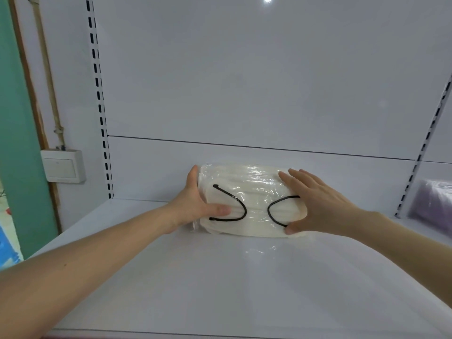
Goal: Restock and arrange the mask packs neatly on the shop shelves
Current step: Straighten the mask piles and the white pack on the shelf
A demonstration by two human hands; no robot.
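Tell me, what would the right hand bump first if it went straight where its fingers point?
The right hand already touches the mask pack; beyond it, probably the shelf's back panel.

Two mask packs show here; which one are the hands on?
The cream pack with black ear loops, mid-shelf between the left hand and right hand. The purple pack lies untouched far right.
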